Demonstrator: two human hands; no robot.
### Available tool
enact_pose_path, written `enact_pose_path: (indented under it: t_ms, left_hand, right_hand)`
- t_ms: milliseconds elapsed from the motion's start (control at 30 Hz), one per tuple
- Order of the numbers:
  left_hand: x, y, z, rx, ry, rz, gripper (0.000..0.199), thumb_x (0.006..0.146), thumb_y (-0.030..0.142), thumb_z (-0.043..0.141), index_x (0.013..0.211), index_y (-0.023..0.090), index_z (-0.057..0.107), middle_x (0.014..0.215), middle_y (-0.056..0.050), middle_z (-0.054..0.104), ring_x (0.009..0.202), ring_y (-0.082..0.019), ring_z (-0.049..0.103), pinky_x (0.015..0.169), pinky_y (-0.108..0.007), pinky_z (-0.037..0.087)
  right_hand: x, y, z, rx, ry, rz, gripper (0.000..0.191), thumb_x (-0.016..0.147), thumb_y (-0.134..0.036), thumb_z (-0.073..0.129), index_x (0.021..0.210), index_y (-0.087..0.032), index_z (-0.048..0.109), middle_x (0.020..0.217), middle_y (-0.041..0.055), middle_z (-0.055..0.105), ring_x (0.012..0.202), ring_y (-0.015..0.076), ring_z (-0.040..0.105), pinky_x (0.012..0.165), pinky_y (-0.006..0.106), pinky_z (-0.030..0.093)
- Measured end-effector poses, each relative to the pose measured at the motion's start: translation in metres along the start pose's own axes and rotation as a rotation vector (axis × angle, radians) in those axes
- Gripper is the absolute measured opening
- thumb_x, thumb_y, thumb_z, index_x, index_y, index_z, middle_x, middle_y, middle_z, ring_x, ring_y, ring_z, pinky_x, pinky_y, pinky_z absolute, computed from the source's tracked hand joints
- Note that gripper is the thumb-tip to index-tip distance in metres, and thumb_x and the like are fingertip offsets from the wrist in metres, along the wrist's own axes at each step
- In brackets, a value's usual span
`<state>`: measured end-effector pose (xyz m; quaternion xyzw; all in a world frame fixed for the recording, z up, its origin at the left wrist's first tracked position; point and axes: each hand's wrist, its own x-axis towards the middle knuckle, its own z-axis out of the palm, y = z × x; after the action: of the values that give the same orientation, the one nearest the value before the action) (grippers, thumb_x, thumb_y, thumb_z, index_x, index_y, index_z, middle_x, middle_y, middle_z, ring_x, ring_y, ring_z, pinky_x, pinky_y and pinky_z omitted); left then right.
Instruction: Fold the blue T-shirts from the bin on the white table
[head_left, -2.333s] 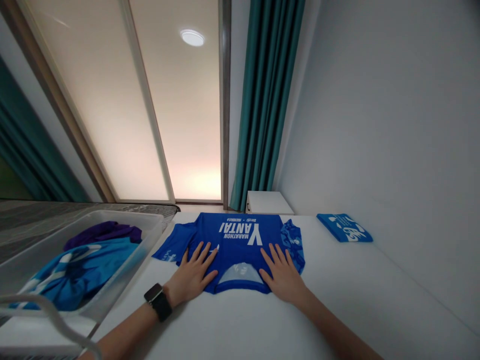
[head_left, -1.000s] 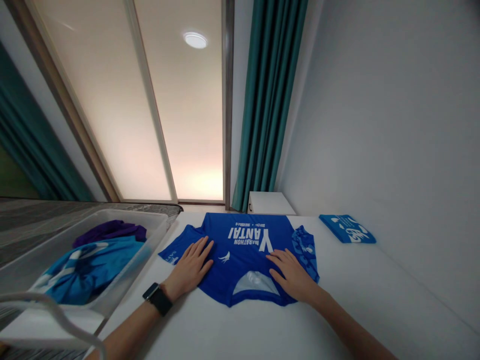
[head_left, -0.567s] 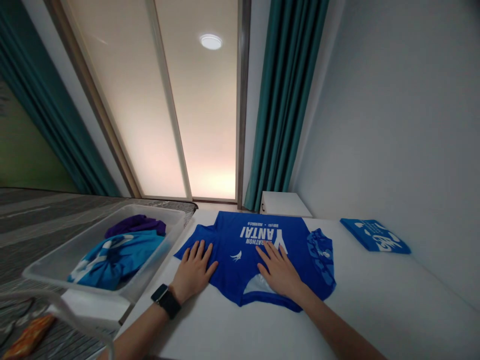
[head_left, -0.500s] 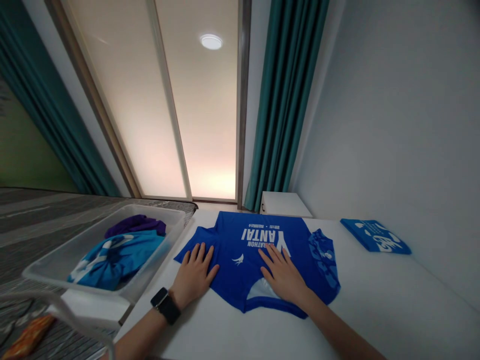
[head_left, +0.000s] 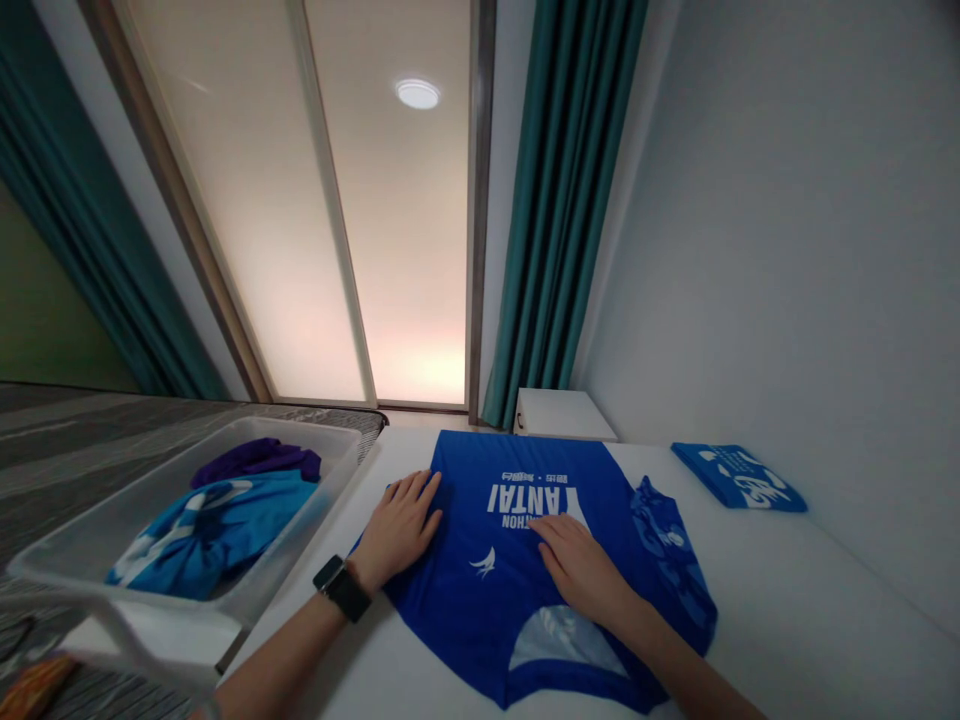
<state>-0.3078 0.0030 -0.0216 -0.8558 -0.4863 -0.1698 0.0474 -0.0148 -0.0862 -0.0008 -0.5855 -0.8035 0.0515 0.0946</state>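
1. Landmark: the blue shirt (head_left: 480, 590). It lies spread on the white table (head_left: 397, 680), neckline toward the person, printed lettering inverted to the viewer. A pale panel shows inside the neckline.
2. Left hand (head_left: 397, 530): palm down on the shirt's left side, over the sleeve area, fingers extended and slightly spread. Nothing is gripped. A dark wristwatch (head_left: 343, 588) is worn at this wrist.
3. Right hand (head_left: 581, 570): palm down on the shirt, right of its centre, fingers extended and held closer together. The fingertips overlap part of the lettering; whether they press on the fabric cannot be told. The two hands are well apart from each other.
4. Shirt condition: the right sleeve (head_left: 671, 545), patterned in lighter blue, is bunched with visible creases. The left sleeve is largely hidden by the left hand and wrist.
5. Left of the shirt: a translucent bin (head_left: 337, 462) containing a purple cloth (head_left: 255, 460) and a light blue garment (head_left: 225, 530) with white markings, both rumpled. The two cloths touch.
6. Right of the shirt: a folded blue item (head_left: 739, 477) with white print, flat on the table, near the wall (head_left: 787, 250), apart from the shirt.
7. Beyond the shirt: a white cabinet (head_left: 566, 412) and a teal curtain (head_left: 570, 200).
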Motion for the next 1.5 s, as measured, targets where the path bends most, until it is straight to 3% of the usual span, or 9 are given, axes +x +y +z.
enact_pose_path:
  t_ms: [167, 367, 500, 633, 767, 900, 1033, 1267, 1500]
  left_hand:
    - [0.029, -0.011, 0.025, -0.038, -0.12, -0.074, 0.055, 0.097, 0.04, 0.035, 0.147, 0.017, 0.038, 0.152, -0.011, 0.039, 0.141, -0.025, 0.035, 0.115, -0.045, 0.027]
    - [0.026, -0.025, 0.035, -0.023, -0.18, -0.214, 0.056, 0.098, 0.045, 0.028, 0.148, 0.02, 0.035, 0.155, -0.008, 0.034, 0.145, -0.024, 0.027, 0.117, -0.05, 0.02]
    - [0.036, -0.03, 0.028, -0.044, -0.229, -0.278, 0.054, 0.098, 0.049, 0.027, 0.141, 0.022, 0.044, 0.152, -0.008, 0.041, 0.142, -0.026, 0.032, 0.114, -0.053, 0.023]
    - [0.063, -0.032, 0.024, -0.042, -0.172, -0.236, 0.048, 0.097, 0.043, 0.028, 0.127, 0.017, 0.055, 0.138, -0.012, 0.056, 0.129, -0.027, 0.049, 0.107, -0.048, 0.035]
    - [0.093, -0.035, 0.035, -0.053, -0.169, -0.172, 0.051, 0.097, 0.034, 0.03, 0.143, 0.013, 0.041, 0.151, -0.013, 0.041, 0.138, -0.025, 0.038, 0.11, -0.043, 0.032]
    - [0.117, -0.035, 0.053, -0.06, -0.19, -0.134, 0.057, 0.098, 0.036, 0.03, 0.15, 0.014, 0.029, 0.156, -0.01, 0.032, 0.144, -0.021, 0.027, 0.115, -0.038, 0.025]
    - [0.133, -0.029, 0.07, -0.053, -0.203, -0.174, 0.06, 0.099, 0.043, 0.024, 0.151, 0.014, 0.025, 0.156, -0.014, 0.031, 0.145, -0.025, 0.026, 0.115, -0.045, 0.023]
    - [0.127, -0.022, 0.081, -0.038, -0.205, -0.171, 0.063, 0.098, 0.05, 0.023, 0.15, 0.016, 0.031, 0.158, -0.013, 0.026, 0.147, -0.026, 0.02, 0.116, -0.05, 0.017]
    - [0.093, -0.007, 0.07, -0.034, -0.17, -0.124, 0.062, 0.098, 0.051, 0.025, 0.149, 0.018, 0.034, 0.157, -0.009, 0.029, 0.146, -0.027, 0.022, 0.117, -0.051, 0.017]
  right_hand:
    - [0.043, 0.006, 0.011, -0.032, 0.053, -0.043, 0.048, 0.095, -0.025, 0.031, 0.137, -0.015, 0.052, 0.143, 0.0116, 0.05, 0.133, 0.024, 0.043, 0.114, 0.043, 0.03]
    - [0.078, 0.034, 0.019, -0.105, 0.001, 0.063, 0.054, 0.098, -0.038, 0.03, 0.147, -0.019, 0.04, 0.157, 0.0107, 0.029, 0.145, 0.0244, 0.023, 0.118, 0.047, 0.013]
    - [0.072, 0.058, 0.015, -0.134, -0.055, 0.226, 0.061, 0.098, -0.05, 0.026, 0.151, -0.02, 0.031, 0.16, 0.0112, 0.02, 0.147, 0.0252, 0.012, 0.118, 0.05, 0.006]
    - [0.054, 0.058, 0.016, -0.155, -0.075, 0.247, 0.062, 0.098, -0.052, 0.024, 0.152, -0.021, 0.027, 0.16, 0.011, 0.018, 0.148, 0.0249, 0.009, 0.117, 0.051, 0.005]
    - [0.038, 0.048, 0.02, -0.166, -0.06, 0.238, 0.062, 0.098, -0.053, 0.025, 0.152, -0.022, 0.028, 0.159, 0.0111, 0.019, 0.147, 0.0261, 0.011, 0.117, 0.053, 0.008]
    - [0.032, 0.047, 0.024, -0.149, -0.037, 0.235, 0.063, 0.098, -0.054, 0.024, 0.152, -0.023, 0.029, 0.159, 0.0099, 0.02, 0.147, 0.0258, 0.012, 0.117, 0.053, 0.008]
    - [0.033, 0.045, 0.027, -0.142, 0.004, 0.268, 0.062, 0.097, -0.053, 0.025, 0.151, -0.023, 0.032, 0.159, 0.0098, 0.022, 0.147, 0.0263, 0.015, 0.117, 0.053, 0.01]
    - [0.034, 0.047, 0.013, -0.189, 0.07, 0.3, 0.06, 0.098, -0.049, 0.023, 0.149, -0.019, 0.037, 0.158, 0.0101, 0.024, 0.147, 0.0248, 0.015, 0.118, 0.05, 0.005]
    - [0.026, 0.072, 0.012, -0.17, -0.037, 0.387, 0.062, 0.098, -0.049, 0.022, 0.151, -0.018, 0.032, 0.158, 0.0095, 0.026, 0.146, 0.0243, 0.018, 0.118, 0.05, 0.011]
